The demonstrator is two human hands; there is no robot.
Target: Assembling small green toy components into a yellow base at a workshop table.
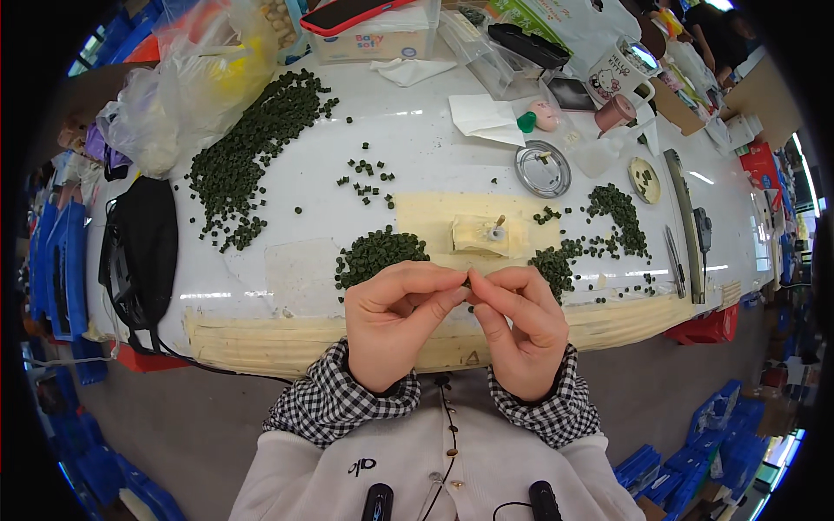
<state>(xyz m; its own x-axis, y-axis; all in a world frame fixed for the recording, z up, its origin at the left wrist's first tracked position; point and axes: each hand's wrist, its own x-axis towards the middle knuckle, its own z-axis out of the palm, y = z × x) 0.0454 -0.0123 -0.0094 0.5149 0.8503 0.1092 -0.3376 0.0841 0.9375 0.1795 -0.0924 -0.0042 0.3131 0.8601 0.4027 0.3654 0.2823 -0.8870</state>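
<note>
My left hand point(391, 321) and my right hand point(526, 328) meet near the table's front edge. Thumb and forefinger of each are pinched together, fingertips almost touching. Between them shows a bit of a small dark green piece point(467, 283), mostly covered by the fingers. Just beyond my left hand lies a heap of small dark green pieces point(378, 253), and another pile point(553, 267) is beside my right hand. Ahead of both hands a tape-wrapped block point(473, 236) with a short upright pin sits on a yellowish taped patch point(421, 213).
A large pile of green pieces point(252, 148) spreads at the far left, beside plastic bags point(191, 87) and a black pouch point(143, 252). Farther right are a round metal dish point(556, 184), tweezers point(674, 260), a long metal bar point(685, 217) and a white mug point(618, 71).
</note>
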